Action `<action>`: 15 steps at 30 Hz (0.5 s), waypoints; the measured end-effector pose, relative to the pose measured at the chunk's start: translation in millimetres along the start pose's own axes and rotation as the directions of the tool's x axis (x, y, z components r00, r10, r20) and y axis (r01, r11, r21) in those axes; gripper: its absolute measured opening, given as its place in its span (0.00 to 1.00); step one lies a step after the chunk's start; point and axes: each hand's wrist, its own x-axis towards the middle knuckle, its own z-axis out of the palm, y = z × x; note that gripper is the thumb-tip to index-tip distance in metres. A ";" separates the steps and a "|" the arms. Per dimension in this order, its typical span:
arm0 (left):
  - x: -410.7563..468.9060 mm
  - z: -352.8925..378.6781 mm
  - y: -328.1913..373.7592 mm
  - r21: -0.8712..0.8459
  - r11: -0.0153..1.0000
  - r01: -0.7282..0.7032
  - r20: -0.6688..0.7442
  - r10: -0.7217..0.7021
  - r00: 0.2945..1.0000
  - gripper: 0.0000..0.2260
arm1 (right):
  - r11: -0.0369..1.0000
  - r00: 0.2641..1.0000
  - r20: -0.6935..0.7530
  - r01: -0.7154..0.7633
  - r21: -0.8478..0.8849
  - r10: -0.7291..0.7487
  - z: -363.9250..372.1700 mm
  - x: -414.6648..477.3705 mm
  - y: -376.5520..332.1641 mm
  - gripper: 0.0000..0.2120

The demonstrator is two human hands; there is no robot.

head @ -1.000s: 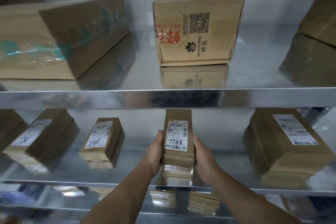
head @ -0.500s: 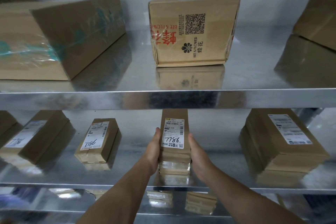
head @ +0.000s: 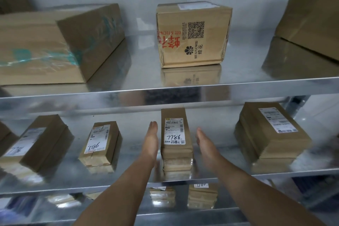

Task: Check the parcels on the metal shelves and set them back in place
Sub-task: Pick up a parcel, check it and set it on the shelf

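While my left hand (head: 151, 140) and right hand (head: 204, 143) stand flat on edge, fingers straight and holding nothing, the slim parcel marked 7786 (head: 174, 130) lies between them on the middle metal shelf (head: 132, 154). Its long axis runs from the shelf's front lip straight back toward the wall, parallel to both palms. The left hand is just to the left of that parcel and reaches further back along its side; the right is just to the right of it, a little closer to me. A thin strip of shelf shows on either side, so I judge neither palm to be touching, with the left slightly nearer.

This parcel looks set in place, label up. If another is due for checking, the small labelled parcel (head: 100, 143) left of it falls to my left hand, and the wide stack (head: 271, 134) right of it to my right.

My thumbs are out of sight behind the palms. Below the parcel's front end the shiny metal mirrors it, and I cannot tell where cardboard ends and reflection begins. The label's small print is unreadable. Above it, on the upper shelf, sits a printed carton (head: 192, 36).
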 end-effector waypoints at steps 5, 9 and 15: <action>-1.6 -2.1 -2.6 -0.035 0.993 -0.113 -0.011 0.112 0.994 0.25 | 0.997 0.999 -0.054 -0.003 0.084 0.007 -6.3 -4.5 10.7 0.29; -20.6 7.3 2.8 -0.005 0.988 -0.154 0.018 0.154 0.988 0.09 | 0.999 0.996 -0.092 0.019 0.038 -0.015 -6.7 -6.9 22.9 0.11; -15.8 22.2 1.5 0.010 0.984 -0.176 0.069 0.175 0.982 0.13 | 0.999 0.990 -0.131 0.045 -0.015 -0.046 -18.3 -11.5 13.8 0.11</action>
